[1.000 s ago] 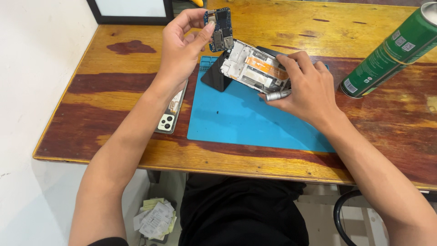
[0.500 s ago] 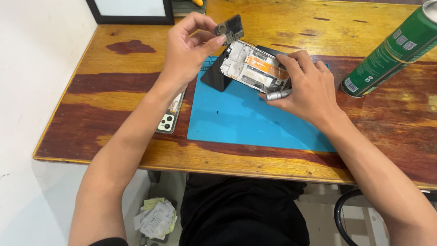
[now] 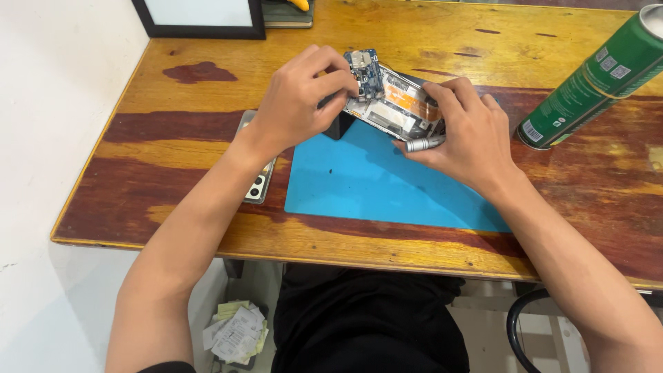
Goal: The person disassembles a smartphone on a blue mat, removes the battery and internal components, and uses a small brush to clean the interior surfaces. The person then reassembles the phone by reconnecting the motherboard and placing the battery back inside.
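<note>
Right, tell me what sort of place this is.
Probably a small phone-repair bench: an opened phone with bare circuit board held in both hands over a blue rubber work mat, green spray can on the worn wooden table.

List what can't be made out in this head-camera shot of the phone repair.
- Opened phone: its near end is covered by the right hand.
- Silver tool: only one end shows past the right hand; its tip is hidden.
- Small circuit board: partly behind the left hand; parts too small to tell.
- Phone back cover: crossed by the left forearm.
- Green spray can: top cut off by the picture's right edge.
</note>
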